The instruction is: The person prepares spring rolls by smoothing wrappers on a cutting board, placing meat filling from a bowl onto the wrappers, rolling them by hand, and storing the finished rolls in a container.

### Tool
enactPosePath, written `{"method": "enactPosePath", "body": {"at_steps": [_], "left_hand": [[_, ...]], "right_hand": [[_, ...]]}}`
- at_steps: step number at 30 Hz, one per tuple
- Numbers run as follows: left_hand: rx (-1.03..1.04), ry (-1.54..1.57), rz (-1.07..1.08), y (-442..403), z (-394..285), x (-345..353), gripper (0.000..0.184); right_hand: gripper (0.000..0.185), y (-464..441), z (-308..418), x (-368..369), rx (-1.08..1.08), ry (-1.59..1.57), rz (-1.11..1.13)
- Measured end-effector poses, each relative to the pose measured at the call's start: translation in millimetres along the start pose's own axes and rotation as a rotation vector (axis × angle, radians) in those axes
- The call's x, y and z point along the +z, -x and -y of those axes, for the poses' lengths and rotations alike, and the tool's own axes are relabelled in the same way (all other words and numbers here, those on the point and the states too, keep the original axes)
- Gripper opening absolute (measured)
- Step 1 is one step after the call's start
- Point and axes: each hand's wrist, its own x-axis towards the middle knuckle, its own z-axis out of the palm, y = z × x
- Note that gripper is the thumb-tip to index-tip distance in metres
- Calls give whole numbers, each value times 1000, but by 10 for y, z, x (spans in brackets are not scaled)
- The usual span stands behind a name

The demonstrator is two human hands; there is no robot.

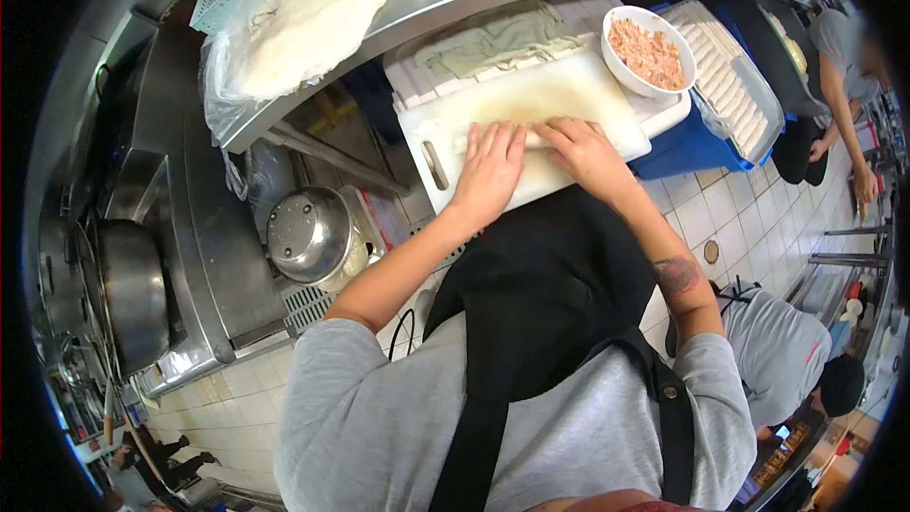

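Side by side on a white cutting board, my left hand and my right hand lie palms down. Both have their fingers stretched out over a thin pale roll, pressing it against the board. Most of the roll is hidden beneath the fingers, and a short piece shows between the hands. A white bowl of chopped pinkish-orange filling stands at the board's far right corner. Beyond it, a tray holds several pale rolls in a row.
A crumpled greenish cloth lies behind the board. On the steel shelf sits a plastic bag of white sheets. A metal bowl is low at left. Co-workers are at the right, on the tiled floor.
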Motion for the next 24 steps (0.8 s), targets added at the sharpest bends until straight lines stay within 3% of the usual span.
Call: {"method": "enactPosePath", "body": {"at_steps": [1, 4, 5, 8, 15, 19, 24], "left_hand": [[-52, -9, 89, 54, -86, -50, 69], [-34, 99, 119, 214, -204, -27, 73], [-37, 89, 185, 216, -194, -8, 82], [2, 69, 137, 39, -43, 56, 90], [-6, -26, 408, -816, 563, 149, 100], [55, -40, 351, -495, 396, 95, 104], [95, -11, 254, -29, 111, -4, 102]], "right_hand": [[59, 62, 81, 13, 11, 186, -6], [59, 187, 337, 155, 105, 53, -56], [62, 185, 365, 211, 115, 26, 20], [62, -3, 222, 296, 109, 52, -39], [70, -704, -477, 374, 123, 97, 100], [75, -433, -230, 266, 93, 153, 176], [84, 26, 156, 242, 83, 165, 95]]}}
